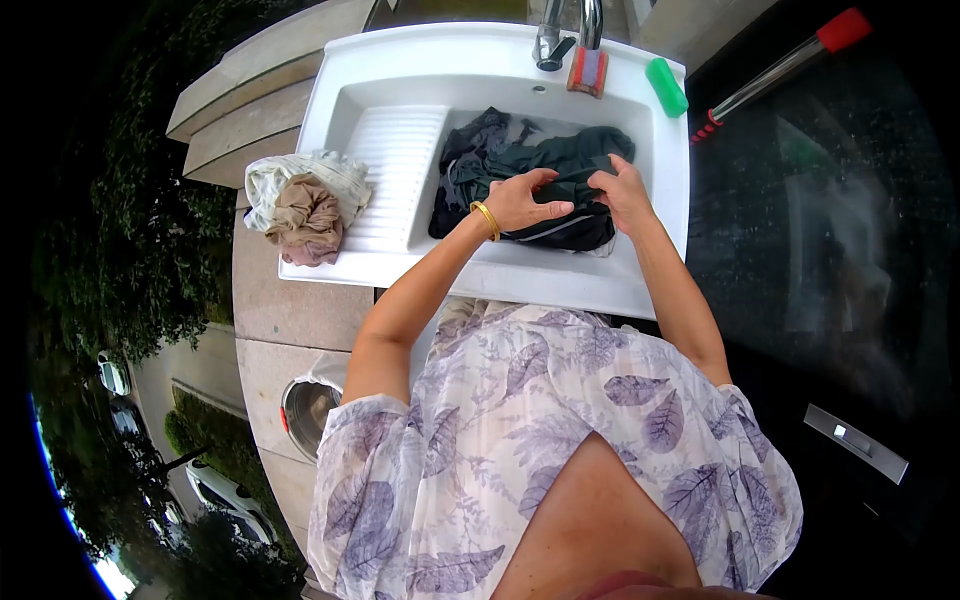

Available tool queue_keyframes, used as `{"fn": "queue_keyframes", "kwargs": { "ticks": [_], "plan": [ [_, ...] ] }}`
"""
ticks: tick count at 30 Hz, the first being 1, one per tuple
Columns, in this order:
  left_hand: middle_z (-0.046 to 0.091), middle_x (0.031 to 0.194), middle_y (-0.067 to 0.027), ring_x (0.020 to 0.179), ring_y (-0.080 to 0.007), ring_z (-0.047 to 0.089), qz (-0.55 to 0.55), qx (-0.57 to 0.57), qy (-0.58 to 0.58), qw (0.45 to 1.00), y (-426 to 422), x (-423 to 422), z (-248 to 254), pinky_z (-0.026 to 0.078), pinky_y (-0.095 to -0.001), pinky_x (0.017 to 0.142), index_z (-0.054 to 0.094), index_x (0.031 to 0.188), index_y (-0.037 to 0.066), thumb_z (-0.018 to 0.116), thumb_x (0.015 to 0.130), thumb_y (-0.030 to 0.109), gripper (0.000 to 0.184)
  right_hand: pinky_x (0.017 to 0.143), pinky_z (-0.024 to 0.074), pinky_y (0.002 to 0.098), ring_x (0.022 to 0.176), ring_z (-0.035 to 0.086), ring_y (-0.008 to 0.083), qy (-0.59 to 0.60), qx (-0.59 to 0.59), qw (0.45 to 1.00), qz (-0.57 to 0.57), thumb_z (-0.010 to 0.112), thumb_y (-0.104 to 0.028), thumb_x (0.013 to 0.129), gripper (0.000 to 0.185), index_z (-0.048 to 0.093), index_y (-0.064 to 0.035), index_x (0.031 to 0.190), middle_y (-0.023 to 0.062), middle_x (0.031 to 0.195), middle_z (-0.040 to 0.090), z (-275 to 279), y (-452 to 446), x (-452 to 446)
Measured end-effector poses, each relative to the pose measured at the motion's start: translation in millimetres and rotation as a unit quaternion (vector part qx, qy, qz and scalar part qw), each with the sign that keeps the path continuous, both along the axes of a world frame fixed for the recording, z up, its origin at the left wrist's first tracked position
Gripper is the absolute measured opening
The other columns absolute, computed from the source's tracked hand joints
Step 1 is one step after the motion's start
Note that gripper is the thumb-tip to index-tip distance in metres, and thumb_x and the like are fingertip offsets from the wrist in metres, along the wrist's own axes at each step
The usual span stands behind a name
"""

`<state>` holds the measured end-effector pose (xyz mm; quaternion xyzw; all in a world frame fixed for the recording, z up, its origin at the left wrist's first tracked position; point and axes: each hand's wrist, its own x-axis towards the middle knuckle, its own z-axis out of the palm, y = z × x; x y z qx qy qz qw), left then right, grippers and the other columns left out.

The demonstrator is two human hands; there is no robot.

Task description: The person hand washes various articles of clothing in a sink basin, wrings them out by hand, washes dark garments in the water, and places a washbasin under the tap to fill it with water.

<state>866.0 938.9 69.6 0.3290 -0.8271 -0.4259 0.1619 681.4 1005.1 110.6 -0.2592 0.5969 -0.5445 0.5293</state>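
Note:
A heap of wet dark clothes lies in the basin of a white laundry sink (480, 275), with a dark green garment (560, 155) on top and black cloth (565, 235) at the near side. My left hand (522, 202), a gold bangle at its wrist, is over the middle of the heap; its thumb and fingers are apart with nothing visible between them. At the right side of the basin, my right hand (627, 195) has a fold of the dark green garment between thumb and fingers. Both palms are partly hidden.
Crumpled white cloth (345, 180) and beige cloth (305, 220) lie left of the ribbed washboard (395, 165). A tap (550, 45), a red-edged sponge or brush (588, 73) and a green bar (667, 88) are at the back rim. A metal tub (300, 415) stands lower left.

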Motion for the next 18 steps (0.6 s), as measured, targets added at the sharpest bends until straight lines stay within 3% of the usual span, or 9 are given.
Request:
{"fn": "queue_keyframes", "kwargs": {
  "ticks": [1, 6, 7, 9, 11, 12, 13, 15, 18],
  "plan": [
    [0.063, 0.101, -0.0144, 0.096, -0.0240, 0.059, 0.002, -0.081, -0.089, 0.993, 9.4, -6.1, 19.1, 0.043, -0.0312, 0.080, 0.055, 0.118, 0.005, 0.064, 0.075, 0.052, 0.065, 0.057, 0.0426, 0.0218, 0.066, 0.053, 0.0105, -0.013, -0.013, 1.000, 0.019, 0.056, 0.004, 0.068, 0.056, 0.038, 0.0133, 0.121, 0.0070, 0.079, 0.057, -8.2, -1.0, -3.1],
    [0.065, 0.069, -0.0111, 0.057, -0.0166, 0.057, 0.110, 0.034, 0.100, 0.988, -1.1, -12.7, -20.0, 0.044, -0.0261, 0.057, 0.066, 0.097, 0.001, 0.063, 0.083, 0.025, 0.027, 0.057, 0.0419, 0.0227, 0.065, 0.051, 0.0114, 0.051, -0.014, 0.997, -0.061, 0.044, 0.012, 0.066, 0.058, 0.036, 0.0108, 0.123, 0.0069, 0.080, 0.054, -15.9, -1.5, -0.4],
    [0.062, 0.063, -0.0084, 0.053, -0.0126, 0.051, 0.123, 0.050, 0.111, 0.985, -6.0, -6.0, -20.3, 0.042, -0.0263, 0.055, 0.065, 0.096, 0.001, 0.062, 0.083, 0.021, 0.024, 0.060, 0.0434, 0.0239, 0.069, 0.052, 0.0133, 0.033, -0.018, 0.996, -0.083, 0.041, 0.014, 0.065, 0.060, 0.035, 0.0101, 0.125, 0.0088, 0.085, 0.053, -12.6, 0.0, -1.2],
    [0.057, 0.060, -0.0044, 0.055, -0.0093, 0.047, 0.183, -0.071, 0.061, 0.979, -19.8, 8.7, -9.1, 0.041, -0.0253, 0.054, 0.065, 0.091, -0.002, 0.060, 0.084, 0.016, 0.019, 0.063, 0.0446, 0.0245, 0.073, 0.053, 0.0154, -0.019, -0.032, 0.994, -0.105, 0.037, 0.016, 0.063, 0.061, 0.037, 0.0089, 0.123, 0.0105, 0.090, 0.053, -13.2, 3.4, -4.9],
    [0.055, 0.059, -0.0016, 0.057, -0.0087, 0.047, 0.230, -0.033, 0.053, 0.971, -38.3, 22.8, 1.0, 0.040, -0.0245, 0.054, 0.063, 0.084, -0.003, 0.058, 0.085, 0.012, 0.016, 0.064, 0.0442, 0.0235, 0.073, 0.053, 0.0156, -0.089, -0.053, 0.989, -0.106, 0.036, 0.017, 0.060, 0.059, 0.042, 0.0077, 0.118, 0.0105, 0.091, 0.054, -18.5, 9.9, -19.9],
    [0.062, 0.070, -0.0163, 0.066, -0.0280, 0.061, 0.238, -0.005, 0.067, 0.969, -49.0, 27.4, 1.1, 0.047, -0.0347, 0.062, 0.062, 0.083, 0.000, 0.059, 0.081, 0.016, 0.017, 0.065, 0.0439, 0.0228, 0.075, 0.053, 0.0160, -0.093, -0.071, 0.992, -0.055, 0.037, 0.016, 0.058, 0.052, 0.048, 0.0067, 0.108, 0.0095, 0.090, 0.055, -17.4, 14.2, -25.1],
    [0.062, 0.070, -0.0148, 0.064, -0.0245, 0.060, 0.234, -0.016, 0.077, 0.969, -54.4, 30.8, 0.5, 0.046, -0.0339, 0.061, 0.059, 0.084, -0.002, 0.058, 0.082, 0.017, 0.018, 0.065, 0.0439, 0.0232, 0.075, 0.054, 0.0165, -0.093, -0.069, 0.991, -0.060, 0.038, 0.014, 0.060, 0.047, 0.049, 0.0057, 0.105, 0.0096, 0.089, 0.055, -19.7, 15.6, -27.8],
    [0.058, 0.066, -0.0064, 0.062, -0.0156, 0.053, 0.230, 0.026, 0.162, 0.959, -59.9, 32.8, 4.5, 0.043, -0.0281, 0.060, 0.057, 0.080, 0.000, 0.057, 0.084, 0.016, 0.017, 0.065, 0.0440, 0.0240, 0.075, 0.054, 0.0176, -0.094, -0.064, 0.991, -0.071, 0.042, 0.011, 0.065, 0.036, 0.052, 0.0037, 0.098, 0.0099, 0.089, 0.057, -26.3, 18.2, -30.1],
    [0.050, 0.063, 0.0029, 0.061, -0.0072, 0.043, 0.218, 0.270, 0.282, 0.894, -51.0, 35.0, 41.0, 0.037, -0.0217, 0.059, 0.055, 0.076, 0.003, 0.057, 0.085, 0.015, 0.014, 0.073, 0.0473, 0.0308, 0.081, 0.057, 0.0213, -0.197, -0.040, 0.979, -0.042, 0.047, 0.001, 0.074, 0.025, 0.052, 0.0035, 0.098, 0.0124, 0.089, 0.059, 18.6, 23.8, -24.4]
  ]
}}
